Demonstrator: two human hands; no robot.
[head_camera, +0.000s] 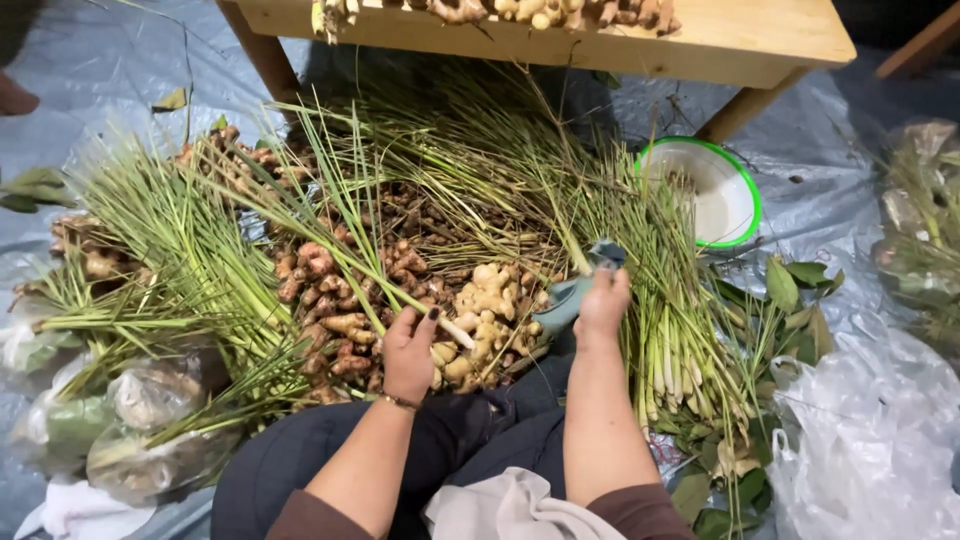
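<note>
Floor covered by a grey-blue plastic sheet (120, 90), wrinkled, with scattered green leaves (790, 285). A pale wooden bench (740, 35) crosses the top edge; roots lie on it, mostly cut off by the frame. Beside its right leg sits a white enamel bowl with a green rim (745, 185). Clear plastic bags (870, 440) lie at lower right, and filled bags (140, 430) at lower left.

Person seated, dark trousers, pale cloth on lap. Left hand (408, 352) is closed around a lemongrass stalk (455, 332) near its pale base, held over the ginger pile (480, 320) just ahead of the knees. Right hand (603, 305) grips grey-blue shears (580, 285), fingers curled round the handles; blades not discernible.

Loose lemongrass bundles (180, 260) fan left, and trimmed stalks (670, 330) lie right of the right hand. Darker rhizomes (330, 300) partly buried under the grass. Bag contents at right edge too blurred to identify.
</note>
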